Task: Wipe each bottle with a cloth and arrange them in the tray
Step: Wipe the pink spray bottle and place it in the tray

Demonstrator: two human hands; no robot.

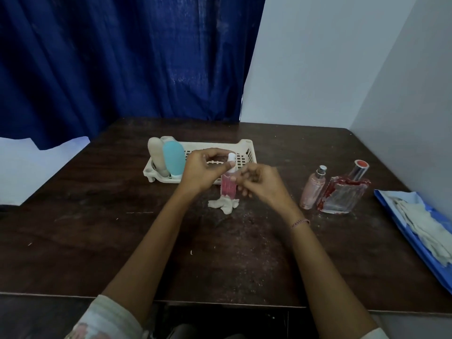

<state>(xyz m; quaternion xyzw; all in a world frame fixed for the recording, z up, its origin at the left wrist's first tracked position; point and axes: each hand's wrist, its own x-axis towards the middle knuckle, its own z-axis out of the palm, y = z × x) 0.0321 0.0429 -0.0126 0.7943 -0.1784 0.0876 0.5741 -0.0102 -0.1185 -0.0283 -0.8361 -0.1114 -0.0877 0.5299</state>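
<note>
the left hand (203,170) pinches the white cap of a small pink bottle (228,188), which stands upright on a crumpled cloth (223,204) on the dark table (220,253), just in front of the tray (245,152). the right hand (263,183) curls beside the bottle's body; whether it grips cannot be told. 2 bottles, a beige bottle (156,155) and a teal bottle (174,159), stand at the tray's left end. 2 more, a spray bottle (313,189) and a square glass bottle (342,195), wait on the table to the right.

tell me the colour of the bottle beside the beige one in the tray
Light turquoise, the rounded bottle in the cream plastic tray; head view.
</note>
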